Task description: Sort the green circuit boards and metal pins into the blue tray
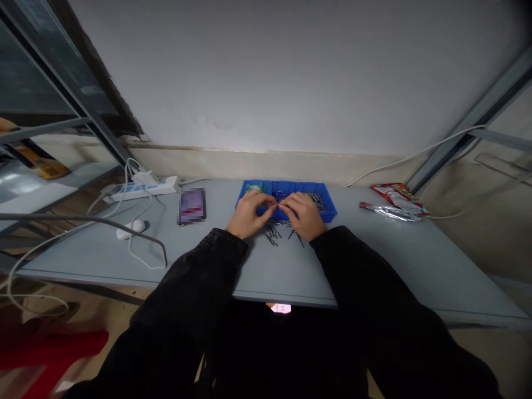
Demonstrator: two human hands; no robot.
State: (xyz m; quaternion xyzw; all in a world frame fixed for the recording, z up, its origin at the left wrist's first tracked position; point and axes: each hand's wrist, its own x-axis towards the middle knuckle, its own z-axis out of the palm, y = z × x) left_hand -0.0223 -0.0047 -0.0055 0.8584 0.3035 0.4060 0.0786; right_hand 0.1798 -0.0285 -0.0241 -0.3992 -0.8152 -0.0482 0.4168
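My left hand (pixel 249 213) and my right hand (pixel 305 215) meet in front of a blue compartment tray (pixel 328 206) on the grey table (pixel 374 255). Both hands are closed in a pinch, fingertips touching around a small thin part (pixel 279 206) held between them; it is too small to name. Several dark thin pins or screws (pixel 274 233) lie loose on the table just below my hands. The tray holds more small dark parts in its middle and right compartments. Black sleeves cover both arms.
A phone (pixel 192 205) lies left of the tray. Further left are a white power strip (pixel 139 188) with cables and a white mouse-like object (pixel 131 227). Red and silver foil packets (pixel 394 202) lie at the right. Metal shelving stands at the left.
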